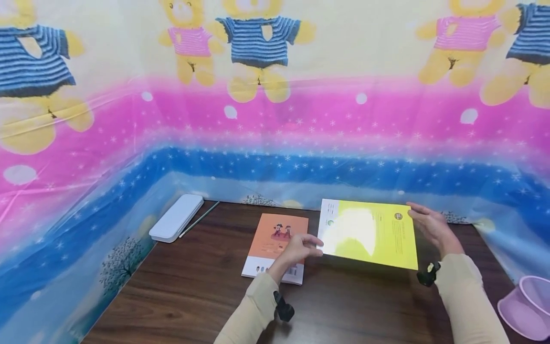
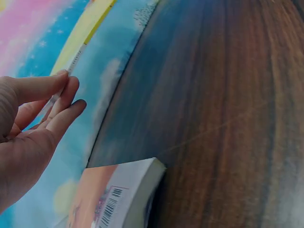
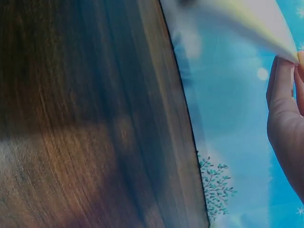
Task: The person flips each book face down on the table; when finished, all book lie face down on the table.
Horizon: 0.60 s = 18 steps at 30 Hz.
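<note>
A yellow book (image 1: 393, 239) with a white strip along its left side is held up above the table, and glare covers much of its cover. My left hand (image 1: 297, 251) pinches its left edge; in the left wrist view, the thumb and fingers (image 2: 71, 90) close on the book's white end. At the opposite edge, near the upper right corner, my right hand (image 1: 434, 228) holds it between thumb and fingers. An orange and white book (image 1: 275, 239) lies flat on the table beneath the left hand, its barcode side up and partly hidden by that hand.
A white pencil case (image 1: 177, 218) sits at the table's back left corner, with a thin green pencil (image 1: 199, 219) beside it. A pink basket (image 1: 526, 308) stands at the right edge. Patterned cloth (image 1: 275, 124) hangs behind the dark wooden table (image 1: 172, 286).
</note>
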Available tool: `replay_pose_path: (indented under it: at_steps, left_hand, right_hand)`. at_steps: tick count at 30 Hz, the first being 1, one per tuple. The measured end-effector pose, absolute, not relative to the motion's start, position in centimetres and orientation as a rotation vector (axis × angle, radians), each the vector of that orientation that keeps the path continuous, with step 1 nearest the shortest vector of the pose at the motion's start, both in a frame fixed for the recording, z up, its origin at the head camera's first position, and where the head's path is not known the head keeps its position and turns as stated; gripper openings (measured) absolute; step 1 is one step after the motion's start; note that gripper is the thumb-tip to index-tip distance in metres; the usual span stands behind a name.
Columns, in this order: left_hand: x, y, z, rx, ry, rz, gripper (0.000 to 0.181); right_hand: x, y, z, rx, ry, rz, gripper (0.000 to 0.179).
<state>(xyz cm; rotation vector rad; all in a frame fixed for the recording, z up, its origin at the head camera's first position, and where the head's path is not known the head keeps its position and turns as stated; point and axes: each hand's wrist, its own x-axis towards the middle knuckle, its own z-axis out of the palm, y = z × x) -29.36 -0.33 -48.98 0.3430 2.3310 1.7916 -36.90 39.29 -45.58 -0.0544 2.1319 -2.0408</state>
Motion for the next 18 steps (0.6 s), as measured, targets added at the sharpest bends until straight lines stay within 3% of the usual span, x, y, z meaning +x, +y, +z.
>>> replay_pose_path:
  at_steps: [8,18]
  left_hand:
    - [-28.7,0.9,-50.0,0.381,2.382,1.633,0.015]
    - [-27.7,2.7,-50.9,0.542,2.410,1.417,0.013]
  right_hand:
    - [-37.2,38.8,-47.0,0.018,2.231,-1.944,0.077]
    - [-38.7,36.5,-49.5,0.252,2.319,-1.900,0.068]
